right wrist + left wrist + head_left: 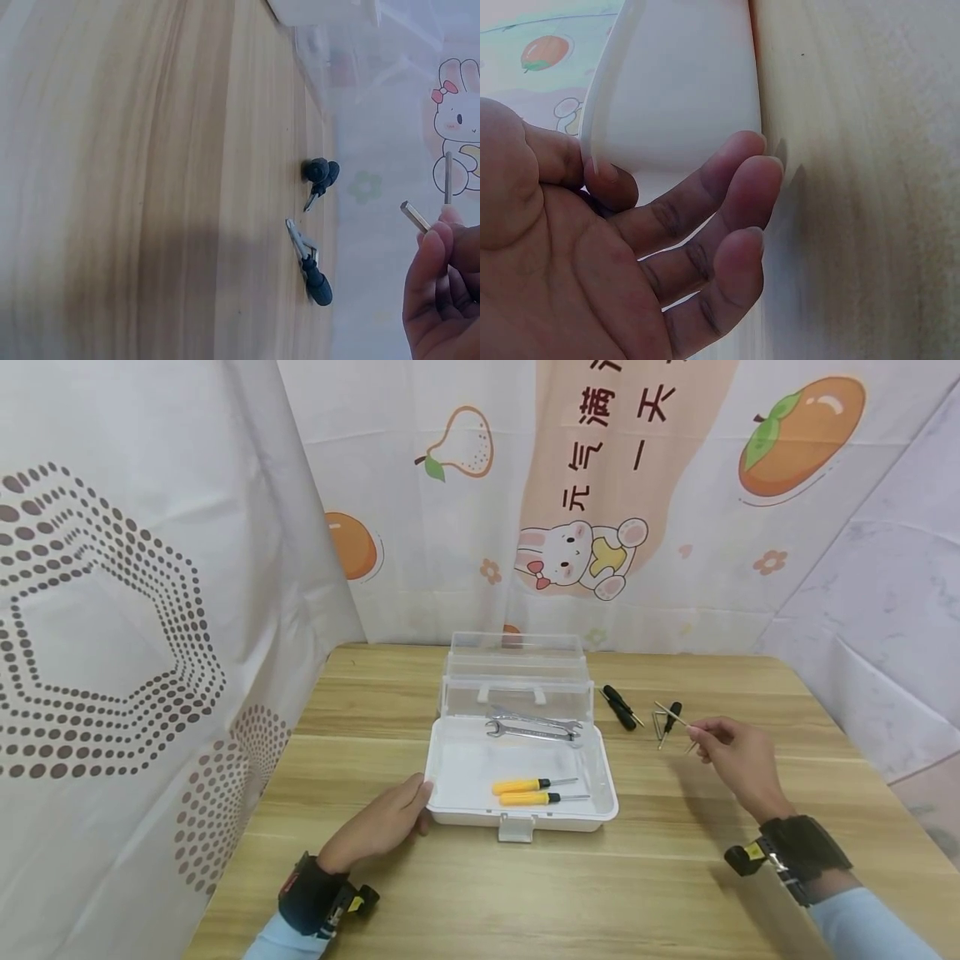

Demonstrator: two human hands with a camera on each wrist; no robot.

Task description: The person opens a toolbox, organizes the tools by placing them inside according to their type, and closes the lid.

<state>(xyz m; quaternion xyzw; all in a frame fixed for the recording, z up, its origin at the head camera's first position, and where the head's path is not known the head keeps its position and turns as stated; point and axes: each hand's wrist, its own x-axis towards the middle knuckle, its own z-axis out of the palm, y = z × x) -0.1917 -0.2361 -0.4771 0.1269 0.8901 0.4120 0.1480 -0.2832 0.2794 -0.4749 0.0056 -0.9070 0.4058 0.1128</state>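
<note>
A white toolbox (465, 752) with a clear lid (517, 664) swung back stands on the table. Inside it lie two yellow-handled screwdrivers (525, 798) and silver wrenches (531, 732). My left hand (382, 818) grips the box's front left corner; in the left wrist view the thumb and a finger pinch its rim (590, 112) while the other fingers curl loosely below. Above the table to the right, my right hand (738, 760) pinches a metal hex key (416, 216) by its bend between thumb and fingertips. Its long arm points toward the box.
Right of the box lie black-handled screwdrivers (619, 708), another black screwdriver (673, 714) and a hex key (657, 723) on the wooden table (525, 893). A latch (517, 828) hangs from the box front. Printed curtains (420, 527) stand behind and on the left.
</note>
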